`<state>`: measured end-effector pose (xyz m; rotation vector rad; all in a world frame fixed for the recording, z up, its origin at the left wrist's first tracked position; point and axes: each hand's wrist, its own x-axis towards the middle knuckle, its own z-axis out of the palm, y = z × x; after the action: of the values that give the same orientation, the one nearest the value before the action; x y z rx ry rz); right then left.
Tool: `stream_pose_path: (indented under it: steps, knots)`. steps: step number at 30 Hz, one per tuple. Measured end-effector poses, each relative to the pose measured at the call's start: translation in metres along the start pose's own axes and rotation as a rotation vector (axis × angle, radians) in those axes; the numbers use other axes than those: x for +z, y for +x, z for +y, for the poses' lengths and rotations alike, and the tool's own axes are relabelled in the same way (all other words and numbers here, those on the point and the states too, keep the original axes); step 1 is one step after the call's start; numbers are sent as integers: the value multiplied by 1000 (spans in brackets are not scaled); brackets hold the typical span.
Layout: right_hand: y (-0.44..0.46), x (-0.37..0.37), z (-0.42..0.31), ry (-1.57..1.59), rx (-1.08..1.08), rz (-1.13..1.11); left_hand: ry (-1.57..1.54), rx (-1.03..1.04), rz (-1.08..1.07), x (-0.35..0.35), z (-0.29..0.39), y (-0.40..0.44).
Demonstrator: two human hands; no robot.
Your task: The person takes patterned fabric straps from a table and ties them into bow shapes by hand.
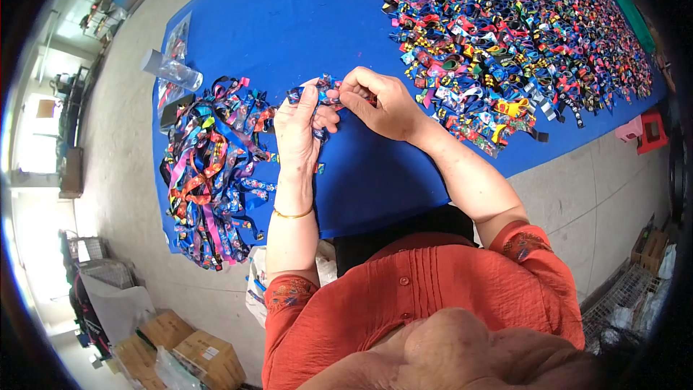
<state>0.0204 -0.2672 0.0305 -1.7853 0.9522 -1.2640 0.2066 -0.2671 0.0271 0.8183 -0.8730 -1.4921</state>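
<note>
A blue patterned ribbon strap point(326, 87) is held up between both hands over the blue cloth of the table. My left hand point(299, 117) is closed on it, thumb pressed on top, and a loose end hangs below the fingers. Pinched fingers of my right hand point(377, 103) meet the strap's right end; what exactly lies between their tips is partly hidden. Just left of my left hand lies a heap of loose printed straps point(209, 173) in blue, orange and pink.
Rows of looped, colourful straps point(498, 43) cover the table's right side. A clear plastic bottle point(173, 71) lies at the left edge. Cardboard boxes point(195, 354) stand on the floor at lower left, a red stool point(652, 130) at right.
</note>
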Motion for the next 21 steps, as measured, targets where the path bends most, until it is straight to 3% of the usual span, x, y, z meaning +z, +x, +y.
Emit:
stream_pose_path:
  steps: [3,6,9,12,15,21]
  knots:
    - [1,0,-2,49,55,-32,35,40,-2,-1,-3,0]
    - [-1,7,4,-19,-28,25,56,71,24,0,-4,0]
    - [0,6,3,-268,-144,103,72,68,40,-2,-4,1]
    - [1,3,5,-381,-469,122,42,33,36,-1,-1,1]
    - [1,-2,11,-548,-623,28,-82,-36,-23,-3,1,4]
    - [0,-4,11,-639,-603,-103,-205,-171,-52,-13,-3,10]
